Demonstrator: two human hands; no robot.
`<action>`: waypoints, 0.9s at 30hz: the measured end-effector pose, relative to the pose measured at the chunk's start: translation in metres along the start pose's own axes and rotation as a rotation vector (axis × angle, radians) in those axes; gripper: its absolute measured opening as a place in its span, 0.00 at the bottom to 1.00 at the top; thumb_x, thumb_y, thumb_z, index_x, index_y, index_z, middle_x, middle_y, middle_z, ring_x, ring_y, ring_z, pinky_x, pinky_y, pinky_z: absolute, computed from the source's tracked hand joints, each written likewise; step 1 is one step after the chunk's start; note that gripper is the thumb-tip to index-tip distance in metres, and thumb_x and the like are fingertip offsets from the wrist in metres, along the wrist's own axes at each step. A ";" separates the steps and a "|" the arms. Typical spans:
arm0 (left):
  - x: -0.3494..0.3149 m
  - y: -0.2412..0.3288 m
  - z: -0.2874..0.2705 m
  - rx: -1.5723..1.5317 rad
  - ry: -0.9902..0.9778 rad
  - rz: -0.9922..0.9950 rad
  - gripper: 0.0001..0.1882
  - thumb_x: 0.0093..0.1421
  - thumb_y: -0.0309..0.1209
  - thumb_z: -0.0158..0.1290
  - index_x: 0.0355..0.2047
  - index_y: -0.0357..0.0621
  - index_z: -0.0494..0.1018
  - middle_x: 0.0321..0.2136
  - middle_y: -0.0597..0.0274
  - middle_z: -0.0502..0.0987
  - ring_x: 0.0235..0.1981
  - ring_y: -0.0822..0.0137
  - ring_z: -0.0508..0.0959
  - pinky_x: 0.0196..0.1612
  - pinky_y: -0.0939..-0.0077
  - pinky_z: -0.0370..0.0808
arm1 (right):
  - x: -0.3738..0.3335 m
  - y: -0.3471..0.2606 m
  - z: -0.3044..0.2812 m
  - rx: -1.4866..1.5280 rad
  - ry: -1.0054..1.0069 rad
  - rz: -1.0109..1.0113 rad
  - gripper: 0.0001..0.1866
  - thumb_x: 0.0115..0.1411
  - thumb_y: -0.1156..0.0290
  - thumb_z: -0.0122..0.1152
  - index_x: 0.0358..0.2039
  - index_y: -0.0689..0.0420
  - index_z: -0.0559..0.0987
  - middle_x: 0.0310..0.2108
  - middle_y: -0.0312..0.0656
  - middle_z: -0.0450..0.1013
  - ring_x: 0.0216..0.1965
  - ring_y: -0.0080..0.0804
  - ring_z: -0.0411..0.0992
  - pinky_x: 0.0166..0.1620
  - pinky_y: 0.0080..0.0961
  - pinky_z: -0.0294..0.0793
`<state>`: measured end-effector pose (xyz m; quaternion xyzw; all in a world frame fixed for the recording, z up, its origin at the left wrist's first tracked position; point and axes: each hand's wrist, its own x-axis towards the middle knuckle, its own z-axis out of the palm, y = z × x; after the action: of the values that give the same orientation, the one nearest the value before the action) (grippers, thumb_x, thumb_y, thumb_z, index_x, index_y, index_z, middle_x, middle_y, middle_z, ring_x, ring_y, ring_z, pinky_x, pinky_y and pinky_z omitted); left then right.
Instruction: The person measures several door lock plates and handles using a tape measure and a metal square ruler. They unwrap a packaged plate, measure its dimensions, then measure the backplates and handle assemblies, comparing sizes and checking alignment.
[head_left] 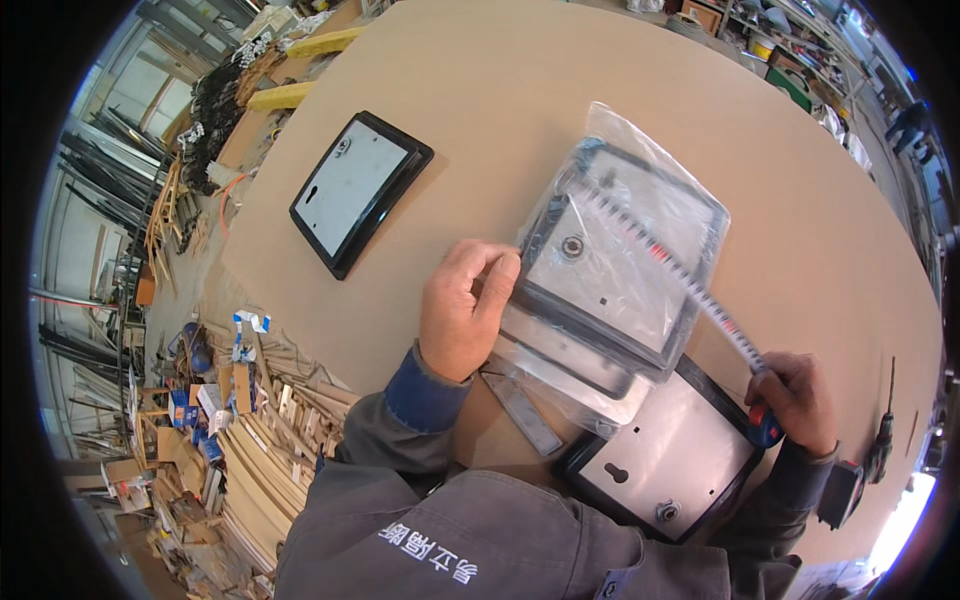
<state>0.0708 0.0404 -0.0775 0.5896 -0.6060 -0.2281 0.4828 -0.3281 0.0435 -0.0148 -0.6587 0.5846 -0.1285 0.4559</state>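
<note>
My left hand point(462, 312) is closed, thumb and forefinger pinched at the left edge of a clear plastic bag point(625, 130). Inside the bag is a black-framed grey panel point(610, 265) with a round lock. A tape measure point(765, 428) with a dark blue and red case sits in my right hand point(800, 400). Its pulled-out blade point(690, 285) slants up and left across the bagged panel. Beneath lies another bagged panel point(570, 355), partly covered. Close to my body is an unwrapped black-framed panel point(670, 450) with a keyhole-shaped slot, and beside it a flat metal strip point(522, 412).
Another black-framed panel point(355, 190) lies at the left of the large tan board point(480, 70). A cordless drill point(870, 460) rests at the right edge. Wood strips point(260, 470) and cartons point(195, 410) are heaped at the lower left. Cluttered shelves point(780, 50) stand far right.
</note>
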 end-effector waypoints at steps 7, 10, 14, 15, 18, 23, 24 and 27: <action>-0.002 -0.003 0.001 -0.116 -0.047 -0.168 0.17 0.68 0.35 0.60 0.50 0.34 0.77 0.41 0.52 0.80 0.36 0.64 0.80 0.40 0.73 0.77 | 0.018 0.033 -0.007 0.297 0.145 0.083 0.13 0.68 0.68 0.51 0.30 0.62 0.77 0.22 0.40 0.78 0.22 0.23 0.74 0.29 0.21 0.73; 0.000 -0.002 -0.003 -0.063 -0.094 -0.122 0.18 0.66 0.34 0.61 0.51 0.35 0.78 0.44 0.52 0.81 0.40 0.63 0.81 0.42 0.71 0.77 | 0.027 0.053 -0.010 0.352 0.141 0.111 0.14 0.70 0.65 0.52 0.33 0.62 0.77 0.23 0.41 0.78 0.23 0.23 0.75 0.29 0.20 0.74; 0.001 0.002 -0.011 -0.007 -0.159 -0.101 0.17 0.65 0.34 0.62 0.50 0.37 0.80 0.44 0.54 0.81 0.39 0.66 0.80 0.42 0.72 0.77 | 0.027 0.062 -0.012 0.429 0.134 0.117 0.14 0.70 0.64 0.52 0.36 0.63 0.77 0.23 0.42 0.79 0.23 0.25 0.76 0.29 0.21 0.75; 0.002 0.002 -0.013 0.001 -0.182 -0.111 0.17 0.65 0.34 0.63 0.50 0.38 0.80 0.44 0.55 0.81 0.39 0.67 0.80 0.42 0.72 0.77 | 0.028 0.064 -0.009 0.450 0.148 0.102 0.14 0.70 0.64 0.52 0.36 0.63 0.77 0.24 0.43 0.79 0.22 0.25 0.76 0.29 0.20 0.75; 0.002 -0.002 -0.016 -0.041 -0.218 -0.163 0.22 0.64 0.36 0.64 0.53 0.35 0.78 0.44 0.54 0.81 0.39 0.71 0.79 0.43 0.75 0.77 | 0.030 0.060 0.003 0.517 0.167 0.082 0.14 0.70 0.65 0.52 0.37 0.64 0.78 0.24 0.45 0.80 0.21 0.26 0.76 0.29 0.20 0.75; 0.000 -0.013 -0.013 -0.340 -0.190 -0.344 0.32 0.66 0.41 0.63 0.60 0.26 0.70 0.47 0.49 0.81 0.43 0.70 0.80 0.48 0.76 0.77 | 0.033 0.024 0.012 0.579 -0.149 0.025 0.15 0.69 0.66 0.51 0.40 0.67 0.78 0.27 0.49 0.81 0.22 0.28 0.77 0.31 0.19 0.76; 0.001 -0.014 -0.012 -0.375 -0.191 -0.359 0.33 0.67 0.41 0.63 0.60 0.25 0.68 0.47 0.47 0.81 0.44 0.70 0.80 0.48 0.76 0.77 | 0.032 0.021 0.017 0.593 -0.139 -0.004 0.15 0.69 0.66 0.51 0.40 0.67 0.78 0.27 0.49 0.81 0.22 0.28 0.77 0.31 0.19 0.76; 0.003 -0.019 -0.013 -0.520 -0.253 -0.440 0.32 0.69 0.43 0.61 0.58 0.24 0.69 0.48 0.47 0.81 0.47 0.68 0.80 0.51 0.75 0.76 | 0.034 0.021 0.033 0.608 -0.134 -0.093 0.16 0.69 0.66 0.52 0.41 0.68 0.77 0.28 0.51 0.82 0.23 0.31 0.79 0.31 0.20 0.76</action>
<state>0.0917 0.0382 -0.0867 0.5305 -0.4412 -0.5445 0.4770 -0.3087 0.0302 -0.0607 -0.5252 0.4573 -0.2743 0.6632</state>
